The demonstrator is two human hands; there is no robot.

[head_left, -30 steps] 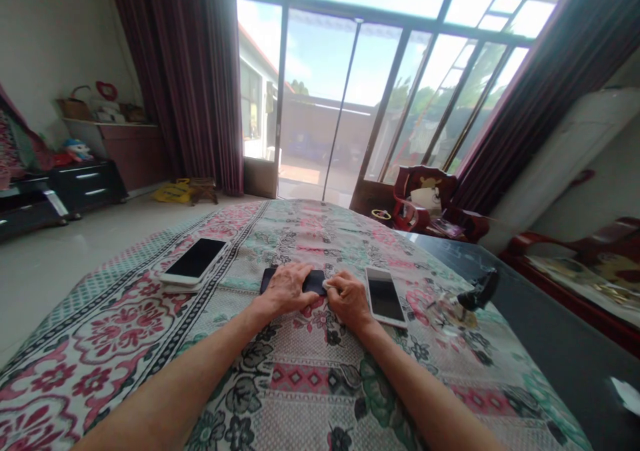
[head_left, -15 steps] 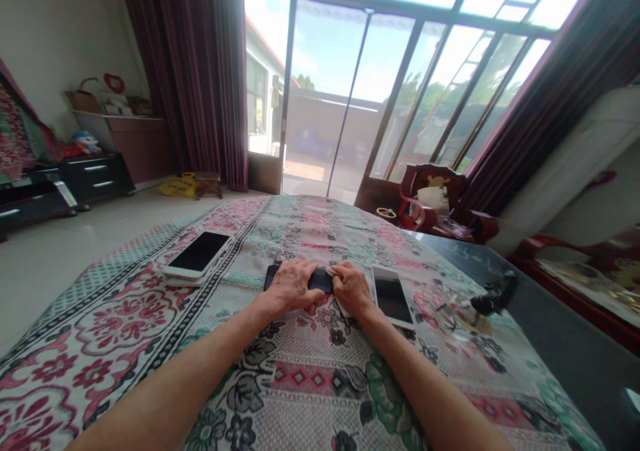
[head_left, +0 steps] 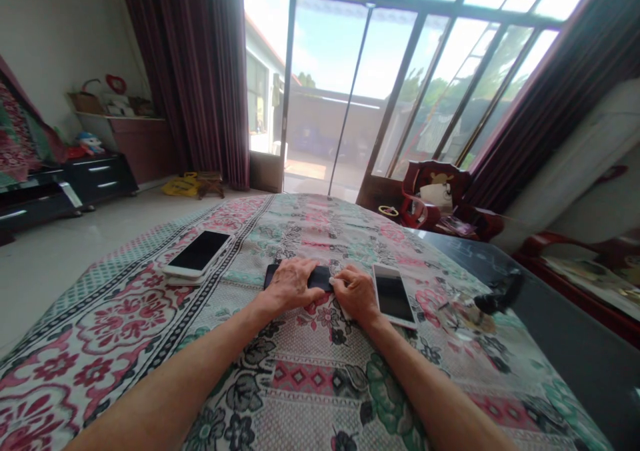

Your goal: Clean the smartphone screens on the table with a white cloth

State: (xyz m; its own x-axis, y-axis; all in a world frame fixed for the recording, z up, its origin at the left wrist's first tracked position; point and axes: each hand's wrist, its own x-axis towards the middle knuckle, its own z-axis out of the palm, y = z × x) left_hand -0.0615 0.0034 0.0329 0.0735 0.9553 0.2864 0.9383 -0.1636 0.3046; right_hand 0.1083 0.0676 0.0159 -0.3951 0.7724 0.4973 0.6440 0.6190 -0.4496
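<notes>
Two bare hands meet over a dark phone [head_left: 320,278] lying flat, its long side across the wearer's view, on a surface [head_left: 305,344] covered with a floral cloth. The left hand [head_left: 290,286] spans the phone's middle, thumb along the near edge and fingers reaching over the far edge, holding it down. The right hand [head_left: 356,294] is curled nearly closed, pinching a small white piece [head_left: 332,280] against the phone's right end; more white shows beneath the palm (soft like tissue or cloth, perhaps, though too small to be sure).

The change is slight. Half a second ago the right fingertips were at the far corner of that end; now they sit lower, nearer the wearer, around its middle. The left hand and the phone keep their places. This suggests that the work is travelling along the phone's short edge, with the left hand as a steady brace.

Just beside the right hand lies a white-framed phone [head_left: 394,295], screen up and apparently untouched. Well to the left, another white phone [head_left: 200,251] rests on something pale and flat.
</notes>
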